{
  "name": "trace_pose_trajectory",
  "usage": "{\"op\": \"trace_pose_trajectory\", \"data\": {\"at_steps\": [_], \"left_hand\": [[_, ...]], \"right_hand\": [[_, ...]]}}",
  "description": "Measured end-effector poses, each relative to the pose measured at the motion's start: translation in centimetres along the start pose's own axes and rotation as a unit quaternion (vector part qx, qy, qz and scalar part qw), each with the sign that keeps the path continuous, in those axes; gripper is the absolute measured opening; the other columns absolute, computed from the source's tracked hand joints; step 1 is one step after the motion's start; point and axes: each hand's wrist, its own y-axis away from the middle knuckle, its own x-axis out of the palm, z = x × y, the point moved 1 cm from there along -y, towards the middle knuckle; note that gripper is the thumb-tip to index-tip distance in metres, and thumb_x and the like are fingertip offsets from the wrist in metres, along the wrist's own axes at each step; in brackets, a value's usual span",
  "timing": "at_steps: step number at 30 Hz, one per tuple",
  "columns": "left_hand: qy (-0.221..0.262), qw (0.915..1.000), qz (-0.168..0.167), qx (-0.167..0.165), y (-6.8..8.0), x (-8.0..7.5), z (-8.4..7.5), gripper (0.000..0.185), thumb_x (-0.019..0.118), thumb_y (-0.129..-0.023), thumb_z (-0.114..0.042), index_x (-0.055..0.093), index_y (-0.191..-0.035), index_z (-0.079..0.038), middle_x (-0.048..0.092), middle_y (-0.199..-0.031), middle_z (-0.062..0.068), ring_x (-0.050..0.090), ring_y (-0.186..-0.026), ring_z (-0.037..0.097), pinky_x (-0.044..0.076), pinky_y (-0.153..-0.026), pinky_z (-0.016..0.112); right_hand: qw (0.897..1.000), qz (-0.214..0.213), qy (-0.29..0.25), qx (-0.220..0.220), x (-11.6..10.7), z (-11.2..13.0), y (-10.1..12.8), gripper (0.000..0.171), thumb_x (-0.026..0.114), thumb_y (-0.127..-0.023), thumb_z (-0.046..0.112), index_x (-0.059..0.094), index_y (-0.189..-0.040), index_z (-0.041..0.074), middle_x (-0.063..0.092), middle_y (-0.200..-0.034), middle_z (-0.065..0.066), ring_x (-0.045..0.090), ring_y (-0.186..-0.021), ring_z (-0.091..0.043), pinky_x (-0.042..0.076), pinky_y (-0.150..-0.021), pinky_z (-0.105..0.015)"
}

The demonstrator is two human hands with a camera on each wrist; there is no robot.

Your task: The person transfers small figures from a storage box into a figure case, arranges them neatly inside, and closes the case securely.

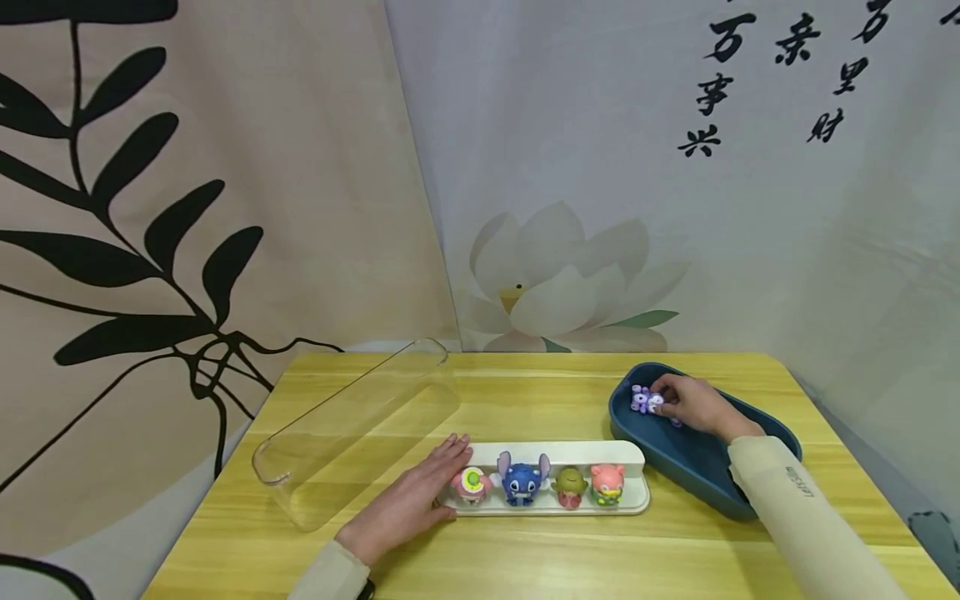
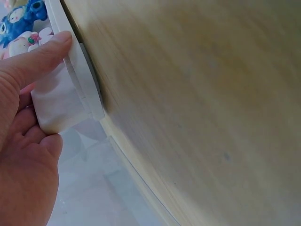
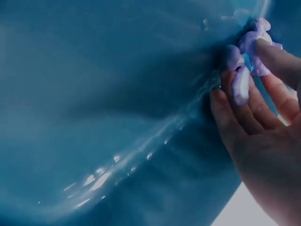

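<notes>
So the little lilac toy figurine (image 3: 248,47) is at the 10 o'clock end of a dark blue, rounded tray (image 1: 675,457), and the right hand (image 1: 697,407) has it pinched between thumb and fingers. Just beside the tray, between 8 and 9 o'clock, there's a long white stand (image 1: 570,452) with four small colourful figurines (image 1: 522,483) lined up. The left hand (image 1: 408,498) grips its 9 o'clock end, thumb at front, other fingers close together behind. Between 9 and 10 o'clock from there, a clear, elongated cover (image 1: 360,446) rests on the yellow wood-grain table (image 1: 540,554).
</notes>
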Motion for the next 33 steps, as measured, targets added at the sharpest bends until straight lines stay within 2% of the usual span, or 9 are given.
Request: {"op": "trace_pose_trajectory", "data": {"at_steps": [2, 9, 17, 26, 33], "left_hand": [[0.001, 1.0, 0.001, 0.0, 0.0, 0.0, 0.0, 0.089, 0.083, -0.086, -0.016, 0.036, -0.161, -0.007, 0.022, -0.171, 0.007, 0.021, -0.156, 0.028, 0.03, -0.123, 0.048], [-0.004, 1.0, 0.004, -0.001, 0.0, -0.2, 0.0, 0.088, 0.083, -0.087, -0.015, 0.037, -0.161, -0.008, 0.023, -0.171, 0.006, 0.022, -0.156, 0.029, 0.031, -0.122, 0.048], [0.003, 1.0, 0.006, 0.002, 0.1, -0.3, -0.1, 0.087, 0.083, -0.087, -0.016, 0.037, -0.16, -0.007, 0.023, -0.171, 0.006, 0.021, -0.156, 0.028, 0.03, -0.123, 0.047], [-0.006, 0.9999, 0.013, -0.009, 0.1, -0.3, -0.1, 0.087, 0.082, -0.088, -0.017, 0.036, -0.161, -0.009, 0.022, -0.171, 0.005, 0.021, -0.157, 0.028, 0.031, -0.122, 0.048], [-0.001, 0.9998, 0.015, -0.012, 0.1, -0.2, -0.1, 0.088, 0.082, -0.088, -0.017, 0.035, -0.161, -0.009, 0.021, -0.171, 0.005, 0.02, -0.157, 0.028, 0.031, -0.123, 0.048]], "right_hand": [[1.0, -0.001, -0.002, 0.001, 0.1, 0.1, 0.0, 0.024, 0.073, -0.094, 0.005, 0.065, -0.115, -0.004, 0.07, -0.1, -0.015, 0.065, -0.089, -0.027, 0.059, -0.073, -0.041], [1.0, -0.015, -0.018, -0.016, -0.7, 1.1, 0.4, 0.023, 0.072, -0.094, 0.003, 0.065, -0.115, -0.002, 0.069, -0.105, -0.016, 0.065, -0.097, -0.032, 0.059, -0.085, -0.052], [0.998, -0.035, -0.05, -0.012, -2.1, 2.4, 1.7, 0.027, 0.069, -0.097, 0.008, 0.066, -0.122, 0.0, 0.068, -0.112, -0.016, 0.064, -0.1, -0.031, 0.06, -0.089, -0.053], [0.997, -0.056, -0.041, -0.015, -3.7, 3.6, 3.5, 0.032, 0.071, -0.098, 0.012, 0.066, -0.127, 0.002, 0.068, -0.117, -0.017, 0.064, -0.106, -0.035, 0.058, -0.095, -0.058], [0.997, -0.062, -0.044, -0.028, -4.0, 4.8, 4.7, 0.032, 0.073, -0.098, 0.015, 0.068, -0.127, 0.004, 0.069, -0.118, -0.014, 0.066, -0.105, -0.031, 0.061, -0.092, -0.05]]}}
